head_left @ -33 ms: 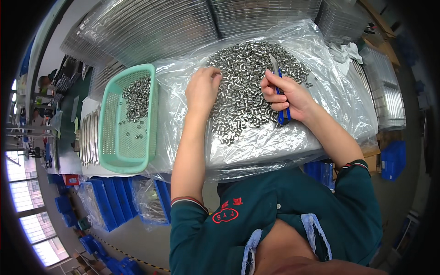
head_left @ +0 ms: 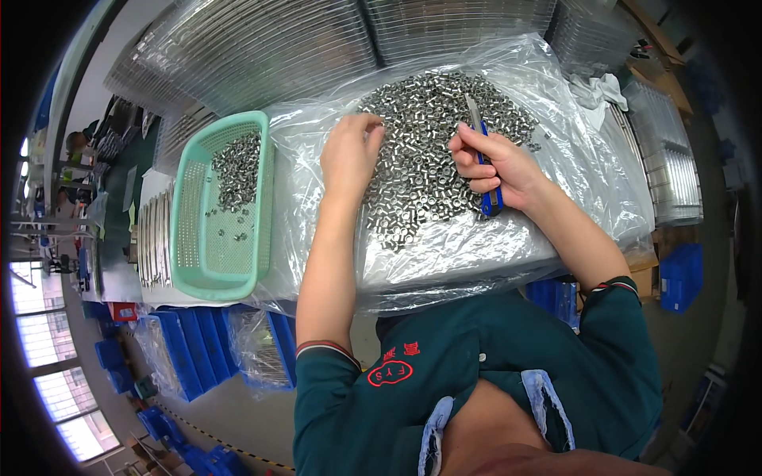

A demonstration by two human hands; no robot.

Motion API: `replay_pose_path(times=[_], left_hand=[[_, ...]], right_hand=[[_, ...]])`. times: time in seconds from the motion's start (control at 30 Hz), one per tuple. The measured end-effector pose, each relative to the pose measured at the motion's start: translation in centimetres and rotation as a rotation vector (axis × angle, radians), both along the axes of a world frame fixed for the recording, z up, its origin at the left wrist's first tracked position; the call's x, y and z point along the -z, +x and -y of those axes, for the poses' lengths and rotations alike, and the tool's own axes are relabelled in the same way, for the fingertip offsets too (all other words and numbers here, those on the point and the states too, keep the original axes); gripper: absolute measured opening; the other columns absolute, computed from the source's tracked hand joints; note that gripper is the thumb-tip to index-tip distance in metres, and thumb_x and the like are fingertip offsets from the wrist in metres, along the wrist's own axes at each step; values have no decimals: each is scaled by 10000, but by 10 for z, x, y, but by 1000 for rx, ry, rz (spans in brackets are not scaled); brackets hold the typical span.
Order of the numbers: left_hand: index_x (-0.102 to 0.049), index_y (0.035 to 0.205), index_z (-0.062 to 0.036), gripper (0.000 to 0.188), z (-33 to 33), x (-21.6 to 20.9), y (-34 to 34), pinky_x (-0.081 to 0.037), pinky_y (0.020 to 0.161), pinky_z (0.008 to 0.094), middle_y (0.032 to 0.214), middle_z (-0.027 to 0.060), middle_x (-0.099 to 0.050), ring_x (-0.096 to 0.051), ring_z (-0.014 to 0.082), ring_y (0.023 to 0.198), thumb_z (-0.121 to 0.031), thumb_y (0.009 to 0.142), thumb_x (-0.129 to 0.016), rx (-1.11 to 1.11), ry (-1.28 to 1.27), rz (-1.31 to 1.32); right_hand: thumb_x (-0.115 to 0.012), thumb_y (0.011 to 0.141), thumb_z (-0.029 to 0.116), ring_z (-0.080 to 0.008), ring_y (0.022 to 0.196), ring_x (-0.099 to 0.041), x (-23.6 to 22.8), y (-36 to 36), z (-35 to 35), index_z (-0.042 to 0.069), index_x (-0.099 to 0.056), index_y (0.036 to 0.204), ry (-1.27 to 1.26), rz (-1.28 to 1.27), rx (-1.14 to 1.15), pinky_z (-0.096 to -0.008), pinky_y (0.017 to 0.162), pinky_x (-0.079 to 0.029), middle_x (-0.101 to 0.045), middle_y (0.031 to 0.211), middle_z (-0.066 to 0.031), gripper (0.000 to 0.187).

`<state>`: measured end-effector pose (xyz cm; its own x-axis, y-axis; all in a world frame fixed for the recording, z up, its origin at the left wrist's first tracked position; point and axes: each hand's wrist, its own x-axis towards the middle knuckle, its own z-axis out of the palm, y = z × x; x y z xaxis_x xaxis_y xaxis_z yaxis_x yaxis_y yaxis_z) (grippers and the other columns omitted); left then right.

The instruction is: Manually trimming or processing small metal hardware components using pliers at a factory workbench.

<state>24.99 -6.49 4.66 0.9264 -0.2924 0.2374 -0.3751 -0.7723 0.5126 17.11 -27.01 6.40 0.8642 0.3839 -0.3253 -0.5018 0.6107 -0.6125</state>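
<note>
A pile of small shiny metal sleeves (head_left: 425, 174) lies spread over a clear plastic sheet (head_left: 591, 190) on the table before me. My right hand (head_left: 500, 163) is closed round a blue utility knife (head_left: 491, 202), held over the right part of the pile. Its bare blade points up and away from me. My left hand (head_left: 351, 155) sits at the pile's left edge, back of the hand up. The fingers are curled in toward the sleeves, and whatever is between the fingertips is hidden.
Left of the pile stands a light green plastic basket (head_left: 264, 206) with more metal sleeves inside. Stacked clear plastic trays (head_left: 262, 59) line the far side, with another stack (head_left: 667, 159) at the right. Blue bins (head_left: 194, 345) stand below the table at the left.
</note>
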Motion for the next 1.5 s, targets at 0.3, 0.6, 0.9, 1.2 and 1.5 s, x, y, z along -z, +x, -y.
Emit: replay_pose_path(times=[0.3,0.6,0.9,1.2,1.5], left_hand=[[-613,866,-17,102,24,-11,-33,-429,648,248,864,70,-586,-550,152,778,-82,789,-605,440,-611,-11],[-599,898,-18,122,30,-5,-36,-444,634,227,871,41,-576,-549,101,741,-104,812,-610,376,-787,-279],[-566,945,-11,163,33,-1,-37,-460,652,209,843,25,-594,-561,76,739,-112,826,-612,368,-1004,-503],[-584,930,-32,150,33,-8,-38,-454,629,208,905,41,-581,-558,104,738,-70,793,-630,273,-638,-19],[-586,907,-27,163,33,-12,-40,-470,587,231,913,59,-573,-577,123,722,-81,768,-651,365,-632,-45]], right_hand=[[-570,857,178,32,433,-315,-1,-2,-4,61,-510,950,-74,28,-69,-113,329,-224,-496,689,33,161],[-611,829,194,34,445,-321,-3,-3,-5,63,-523,927,-214,85,-12,-113,343,-234,-476,712,29,186],[-594,835,190,32,443,-325,-2,-3,-5,61,-520,914,-253,89,48,-118,344,-229,-483,679,32,168],[-561,860,184,29,451,-324,-1,-1,-5,48,-507,1040,-231,105,37,-116,350,-234,-498,727,19,232],[-579,853,191,28,456,-332,-2,-2,-6,49,-509,943,-250,71,31,-119,346,-241,-515,739,6,182]])
